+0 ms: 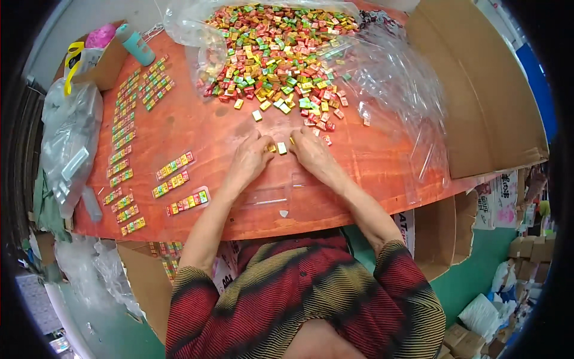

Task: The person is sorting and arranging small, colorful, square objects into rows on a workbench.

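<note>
My left hand is closed, its fingertips pinching a small yellow box. Opposite it, my right hand has its fingers closed on another small yellow box. Between the two hands a pale-topped small box lies on the red tabletop. Just beyond them, a lone yellow box sits at the front of a large heap of small red, yellow, green and orange boxes. Clear plastic trays, hard to make out, lie near my wrists.
Rows of filled strips line the left side, with several more strips nearer my left forearm. Clear plastic sheeting and a large cardboard box stand at right. A teal bottle and a plastic bag are at left.
</note>
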The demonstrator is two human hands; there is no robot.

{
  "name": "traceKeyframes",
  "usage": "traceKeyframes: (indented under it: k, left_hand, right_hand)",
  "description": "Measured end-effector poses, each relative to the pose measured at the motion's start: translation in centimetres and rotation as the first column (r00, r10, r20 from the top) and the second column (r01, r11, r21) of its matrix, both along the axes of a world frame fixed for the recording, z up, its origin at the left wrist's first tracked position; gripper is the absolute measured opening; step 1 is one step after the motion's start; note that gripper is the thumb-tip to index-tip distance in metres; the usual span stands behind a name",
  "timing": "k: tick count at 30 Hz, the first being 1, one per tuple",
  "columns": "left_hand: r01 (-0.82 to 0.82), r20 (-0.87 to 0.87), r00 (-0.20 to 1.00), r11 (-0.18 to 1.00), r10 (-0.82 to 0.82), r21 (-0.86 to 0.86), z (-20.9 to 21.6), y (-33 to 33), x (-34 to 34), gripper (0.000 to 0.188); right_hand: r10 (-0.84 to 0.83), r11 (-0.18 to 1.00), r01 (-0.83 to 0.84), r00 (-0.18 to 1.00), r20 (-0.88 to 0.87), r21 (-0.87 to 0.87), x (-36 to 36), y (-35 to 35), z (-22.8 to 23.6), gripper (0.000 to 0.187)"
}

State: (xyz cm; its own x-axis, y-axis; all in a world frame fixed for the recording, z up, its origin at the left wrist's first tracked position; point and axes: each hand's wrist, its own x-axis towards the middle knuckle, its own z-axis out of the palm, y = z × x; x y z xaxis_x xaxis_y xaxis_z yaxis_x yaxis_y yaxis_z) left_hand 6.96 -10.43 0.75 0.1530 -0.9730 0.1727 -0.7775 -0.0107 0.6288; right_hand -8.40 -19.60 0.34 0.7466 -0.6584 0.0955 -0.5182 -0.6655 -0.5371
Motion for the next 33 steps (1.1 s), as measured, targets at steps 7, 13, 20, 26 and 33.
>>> traceKeyframes:
  k: [7, 13, 20, 26, 33]
  left_hand:
    - [0.069, -0.021, 0.998, 0.995, -0.067, 0.068, 0.2, 0.0, 0.3, 0.024]
    - [0.035, -0.066, 0.997, 0.999, -0.036, -0.022, -0.8, 0.7, 0.8, 0.037]
    - [-0.103, -0.067, 0.992, 0.992, 0.108, 0.075, 0.2, 2.7, 0.7, 0.033]
    - [-0.141, -0.033, 0.989, 0.988, 0.144, 0.065, -0.3, 3.0, 0.6, 0.031]
    - [-0.267, -0.023, 0.963, 0.963, 0.268, 0.025, 0.2, 3.0, -0.8, 0.035]
  right_hand:
    - [0.049, 0.999, -0.049, 0.999, -0.018, 0.01, 0.5, 1.3, 0.4, 0.025]
    - [0.136, 0.988, -0.133, 0.99, 0.031, -0.074, 0.5, 0.8, -0.2, 0.031]
    - [0.008, 0.97, -0.006, 1.0, 0.005, -0.242, 1.2, 2.1, 1.5, 0.021]
    - [0.231, 0.879, -0.168, 0.969, 0.091, -0.446, 4.1, 2.8, -0.3, 0.012]
    - [0.013, 0.939, -0.028, 0.999, -0.045, -0.342, 4.3, 4.1, 0.2, 0.013]
